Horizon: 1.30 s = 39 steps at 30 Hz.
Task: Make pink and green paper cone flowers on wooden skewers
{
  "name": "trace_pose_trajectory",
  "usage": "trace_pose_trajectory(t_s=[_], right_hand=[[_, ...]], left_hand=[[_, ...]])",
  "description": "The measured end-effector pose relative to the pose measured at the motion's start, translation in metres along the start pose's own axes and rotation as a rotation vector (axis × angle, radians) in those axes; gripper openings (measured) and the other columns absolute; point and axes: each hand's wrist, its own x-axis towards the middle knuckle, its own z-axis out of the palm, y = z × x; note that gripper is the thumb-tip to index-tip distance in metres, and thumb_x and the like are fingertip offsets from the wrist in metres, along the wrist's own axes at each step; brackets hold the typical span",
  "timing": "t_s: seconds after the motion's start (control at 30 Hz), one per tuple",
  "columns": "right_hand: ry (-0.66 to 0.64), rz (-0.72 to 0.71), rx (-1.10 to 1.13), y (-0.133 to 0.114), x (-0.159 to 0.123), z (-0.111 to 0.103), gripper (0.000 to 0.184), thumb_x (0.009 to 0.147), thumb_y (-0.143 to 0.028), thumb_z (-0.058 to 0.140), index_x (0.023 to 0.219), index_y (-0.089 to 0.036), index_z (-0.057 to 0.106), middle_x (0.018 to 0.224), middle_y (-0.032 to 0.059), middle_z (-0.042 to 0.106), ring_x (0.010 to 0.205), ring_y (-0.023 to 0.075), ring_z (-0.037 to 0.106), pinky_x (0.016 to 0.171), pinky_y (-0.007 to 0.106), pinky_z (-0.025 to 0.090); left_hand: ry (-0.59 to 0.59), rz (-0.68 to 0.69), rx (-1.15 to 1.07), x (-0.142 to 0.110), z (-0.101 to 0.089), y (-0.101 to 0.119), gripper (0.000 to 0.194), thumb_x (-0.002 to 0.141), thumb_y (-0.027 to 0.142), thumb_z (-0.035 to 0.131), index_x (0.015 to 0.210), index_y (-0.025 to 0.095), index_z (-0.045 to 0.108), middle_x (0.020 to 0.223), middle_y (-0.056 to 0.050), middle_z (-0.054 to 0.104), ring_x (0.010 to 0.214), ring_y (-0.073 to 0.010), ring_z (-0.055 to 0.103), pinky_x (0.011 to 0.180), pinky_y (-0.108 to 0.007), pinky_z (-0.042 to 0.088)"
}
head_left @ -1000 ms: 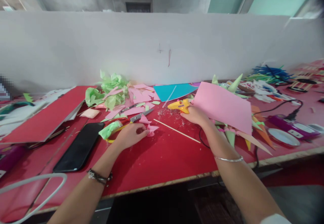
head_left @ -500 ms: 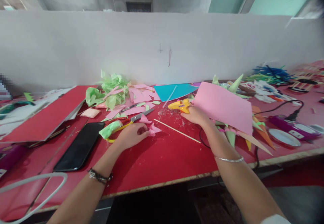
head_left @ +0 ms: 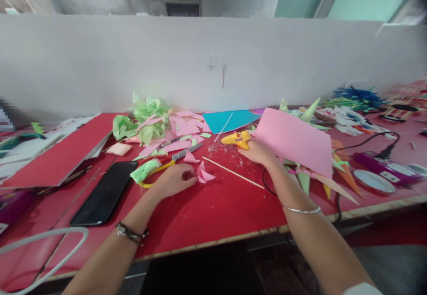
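Note:
My left hand (head_left: 176, 179) is closed, thumb and fingertips pinched at the left edge of a small folded pink paper piece (head_left: 204, 173). A second pink paper piece (head_left: 190, 157) lies just behind those fingers. Scissors with yellow handles (head_left: 160, 167) rest beside the same hand, partly under a pale green wrapped bundle (head_left: 146, 171). Farther right, my right hand (head_left: 255, 152) is wrapped round the handle of a yellow glue gun (head_left: 236, 140), whose nozzle end is partly hidden. A thin wooden stick (head_left: 233, 172) lies on the red table between my hands.
A black phone (head_left: 105, 193) lies to the left. Crumpled green paper (head_left: 150, 113) and pink scraps (head_left: 187, 124) are piled behind. A pink sheet (head_left: 295, 141) leans over paper cones by my right wrist. A translucent stick (head_left: 224, 127) crosses blue card (head_left: 213, 119).
The folded pink piece at my left fingertips has turned and now stands more upright, its point facing up. My right hand and the glue gun have hardly moved.

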Motion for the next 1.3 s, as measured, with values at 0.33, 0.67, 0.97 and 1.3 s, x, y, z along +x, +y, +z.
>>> trace_pose_trajectory(t_s=[0.33, 0.67, 0.97, 1.3], right_hand=[[0.008, -0.015, 0.015, 0.001, 0.001, 0.001, 0.032, 0.078, -0.036, 0.043, 0.099, -0.015, 0.056, 0.100, 0.0118, 0.062, 0.086, 0.0222, 0.059, 0.070, 0.027, 0.043], [0.008, -0.005, 0.009, 0.003, 0.002, 0.002, 0.031, 0.078, -0.037, 0.044, 0.097, -0.016, 0.057, 0.093, 0.0107, 0.064, 0.082, 0.0218, 0.059, 0.067, 0.026, 0.043], [0.003, -0.017, 0.008, 0.003, 0.003, 0.002, 0.032, 0.078, -0.037, 0.043, 0.098, -0.015, 0.056, 0.095, 0.0114, 0.063, 0.085, 0.0227, 0.059, 0.070, 0.028, 0.043], [0.105, -0.010, -0.075, 0.004, -0.003, -0.002, 0.031, 0.077, -0.038, 0.047, 0.093, -0.013, 0.058, 0.088, 0.0132, 0.063, 0.081, 0.0232, 0.059, 0.063, 0.026, 0.040]], left_hand=[[-0.051, 0.007, -0.030, 0.000, 0.001, 0.001, 0.015, 0.074, 0.027, 0.047, 0.066, 0.016, 0.054, 0.065, 0.001, 0.057, 0.057, -0.0102, 0.048, 0.052, -0.021, 0.034], [0.031, 0.040, 0.025, -0.001, -0.006, 0.002, 0.023, 0.076, 0.025, 0.043, 0.055, 0.016, 0.049, 0.053, 0.003, 0.048, 0.052, -0.0089, 0.043, 0.052, -0.021, 0.032], [0.292, -0.066, 0.314, 0.003, -0.005, -0.010, 0.030, 0.080, 0.023, 0.042, 0.108, 0.019, 0.053, 0.104, -0.008, 0.054, 0.093, -0.0212, 0.052, 0.075, -0.031, 0.040], [0.201, -0.159, 0.484, 0.004, -0.003, -0.012, 0.021, 0.081, 0.022, 0.040, 0.089, 0.019, 0.059, 0.096, -0.006, 0.059, 0.087, -0.0204, 0.054, 0.078, -0.034, 0.036]])
